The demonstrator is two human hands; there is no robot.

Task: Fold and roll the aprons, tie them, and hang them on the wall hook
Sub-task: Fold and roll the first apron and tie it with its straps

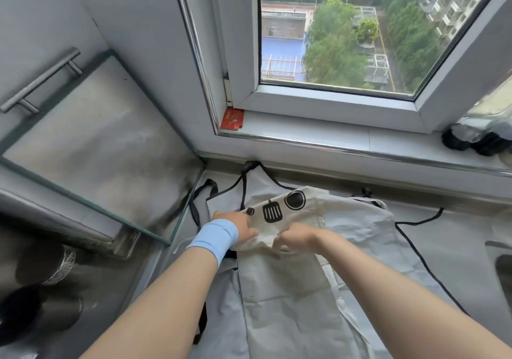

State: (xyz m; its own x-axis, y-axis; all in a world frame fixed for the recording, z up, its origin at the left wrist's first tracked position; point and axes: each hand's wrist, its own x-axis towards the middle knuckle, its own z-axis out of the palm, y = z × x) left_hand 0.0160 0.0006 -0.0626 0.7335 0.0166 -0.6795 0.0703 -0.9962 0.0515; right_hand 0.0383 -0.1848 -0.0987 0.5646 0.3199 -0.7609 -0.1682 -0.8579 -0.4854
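Note:
A cream apron (288, 283) with black kitchen-tool prints lies lengthwise on the counter, its printed top end folded back toward me. My left hand (241, 227), with a light blue wristband, pinches the fold's left side. My right hand (293, 239) grips the fold's near edge just beside it. Under it lies a pale grey apron (415, 247) with black trim and black straps (243, 181) trailing toward the window sill. No wall hook is in view.
A glass panel (91, 148) stands to the left over a steel surface with dark cups (38, 311). The window sill (332, 136) holds a red card (232, 119) and dark wrapped objects (476, 134). A sink edge (501, 261) shows at right.

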